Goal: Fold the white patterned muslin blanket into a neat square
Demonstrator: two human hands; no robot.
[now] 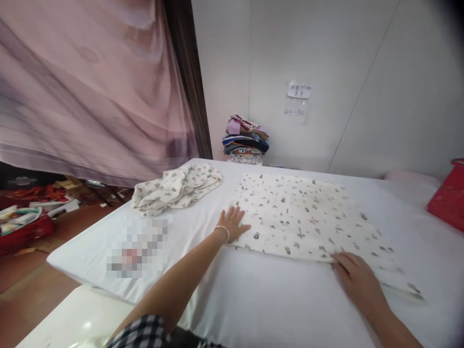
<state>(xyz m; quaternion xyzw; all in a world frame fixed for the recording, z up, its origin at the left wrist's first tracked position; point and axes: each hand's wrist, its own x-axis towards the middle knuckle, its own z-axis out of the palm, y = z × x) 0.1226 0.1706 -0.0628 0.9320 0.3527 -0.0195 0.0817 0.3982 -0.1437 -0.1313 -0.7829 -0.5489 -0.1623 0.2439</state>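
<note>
A white cloth printed with small grey and tan figures (290, 212) lies spread out on the white-covered table (268, 299), its right part reaching toward me as a longer strip. My left hand (232, 224) rests flat at the cloth's left edge, fingers spread. At the near edge, my right hand (353, 273) has its fingers closed on the hem; the thumb is partly hidden. A second printed cloth (177, 188), crumpled in a heap, sits at the left of the table. Nearer me on that side is a pixelated patch, so what lies there cannot be made out.
Folded fabrics (246, 140) are stacked against the wall beyond the table. A red container (447, 195) stands at the right edge. On the left hang a pink curtain (97, 87) and, below it, a red basket (27, 229) with cloth inside. A paper sign (299, 90) is on the wall.
</note>
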